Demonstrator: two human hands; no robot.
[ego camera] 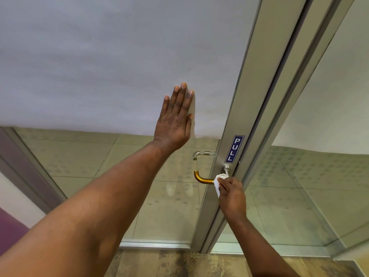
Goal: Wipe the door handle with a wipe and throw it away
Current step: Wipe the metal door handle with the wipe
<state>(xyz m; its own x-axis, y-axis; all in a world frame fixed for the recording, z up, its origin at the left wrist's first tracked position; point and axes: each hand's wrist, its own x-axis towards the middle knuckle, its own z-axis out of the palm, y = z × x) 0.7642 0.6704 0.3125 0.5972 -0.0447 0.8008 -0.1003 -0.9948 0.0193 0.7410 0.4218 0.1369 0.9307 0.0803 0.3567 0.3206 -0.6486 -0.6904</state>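
A brass-coloured lever door handle (201,178) sticks out to the left from the grey metal door frame (223,140), below a blue PULL sign (234,148). My right hand (231,194) is shut on a white wipe (218,184), which is pressed around the handle close to its metal base (227,168). My left hand (176,118) lies flat with fingers together against the frosted part of the glass door (99,66), above and left of the handle. Part of the wipe is hidden under my fingers.
A second silver handle (201,153) shows through the clear lower glass on the door's far side. A second glass panel (329,136) stands to the right of the frame. Tiled floor lies beyond, and a patterned floor (179,262) runs under the door's bottom rail.
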